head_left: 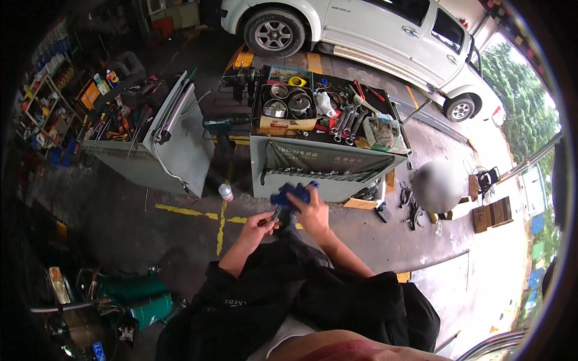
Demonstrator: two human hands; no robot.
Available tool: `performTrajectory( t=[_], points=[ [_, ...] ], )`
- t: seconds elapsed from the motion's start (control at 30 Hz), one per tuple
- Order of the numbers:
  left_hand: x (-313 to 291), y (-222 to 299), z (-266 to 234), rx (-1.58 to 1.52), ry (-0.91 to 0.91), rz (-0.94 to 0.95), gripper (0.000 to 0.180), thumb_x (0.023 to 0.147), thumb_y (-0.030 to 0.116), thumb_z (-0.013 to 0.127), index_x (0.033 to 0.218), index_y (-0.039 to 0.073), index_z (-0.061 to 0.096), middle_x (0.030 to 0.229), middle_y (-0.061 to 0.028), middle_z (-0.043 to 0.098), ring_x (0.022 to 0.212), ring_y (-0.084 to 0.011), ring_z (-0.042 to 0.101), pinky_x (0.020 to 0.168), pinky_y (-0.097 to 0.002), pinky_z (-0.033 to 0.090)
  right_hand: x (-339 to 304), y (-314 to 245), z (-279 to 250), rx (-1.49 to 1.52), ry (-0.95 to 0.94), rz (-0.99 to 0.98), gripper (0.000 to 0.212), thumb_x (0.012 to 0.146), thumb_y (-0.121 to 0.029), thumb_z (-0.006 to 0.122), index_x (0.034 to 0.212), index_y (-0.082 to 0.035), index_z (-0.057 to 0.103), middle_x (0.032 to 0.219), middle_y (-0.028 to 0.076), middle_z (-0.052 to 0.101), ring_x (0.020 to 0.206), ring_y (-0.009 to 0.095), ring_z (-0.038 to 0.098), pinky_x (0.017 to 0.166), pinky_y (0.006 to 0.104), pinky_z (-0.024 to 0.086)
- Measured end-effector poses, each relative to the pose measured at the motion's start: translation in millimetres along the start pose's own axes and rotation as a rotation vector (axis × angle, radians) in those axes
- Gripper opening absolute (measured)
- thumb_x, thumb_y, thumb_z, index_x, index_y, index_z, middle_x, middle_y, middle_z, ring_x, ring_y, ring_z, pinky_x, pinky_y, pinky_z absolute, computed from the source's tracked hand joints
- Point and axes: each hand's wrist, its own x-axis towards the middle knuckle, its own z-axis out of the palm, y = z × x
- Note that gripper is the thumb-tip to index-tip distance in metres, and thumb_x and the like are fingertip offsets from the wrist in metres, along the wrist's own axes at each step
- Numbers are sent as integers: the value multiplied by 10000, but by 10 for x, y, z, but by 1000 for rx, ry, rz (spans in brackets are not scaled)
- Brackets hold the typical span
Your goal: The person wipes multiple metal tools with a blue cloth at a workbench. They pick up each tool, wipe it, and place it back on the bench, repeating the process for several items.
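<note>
Garage floor (373,237); white pickup truck (370,30) far, centre to right; grey tool cart (331,188) nearer. Near centre: right hand (312,214) gripping bunched blue cloth (280,198); left hand (257,228), left of it, pinching slim metal tool (277,212) just beside cloth.

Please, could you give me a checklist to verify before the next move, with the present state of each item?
1. Left hand holds the slim metal piece: ok.
2. Right hand holds the blue cloth-like item: ok.
3. Blue item touches the metal piece: cannot tell, blurred.
4. Floor before the carts free of loose things: not ok, a bottle is there.
5. Wrenches lie on the cart top: ok.
</note>
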Motion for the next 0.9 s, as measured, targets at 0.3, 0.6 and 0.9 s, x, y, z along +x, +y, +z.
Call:
performTrajectory(
  t=[0.3,0.6,0.9],
  points=[
    [76,218,-8,191,30,43,297,994,-6,578,1284,-49,628,1104,-70,694,936,-168,683,734,-257,513,134,143,3,1693,-272,863,420,883,-114,737,1262,-13,588,1079,75,673,962,180,645,864,332,531],
    [124,170,106,824,63,213,315,952,102,674,1241,-18,644,962,-126,732,866,-182,707,768,-332,554,-72,98,492,1308,-299,738,293,912,-208,778,1071,19,682,914,15,701,795,89,624,720,266,518],
    [104,67,282,22,-50,-15,695,992,370,655,1550,161,298,1401,-57,487,1266,-174,498,1006,-349,465,-144,38,61,1544,-435,660,271,1009,-259,648,1148,-26,651,922,7,674,800,96,609,710,267,500]
  ],
)
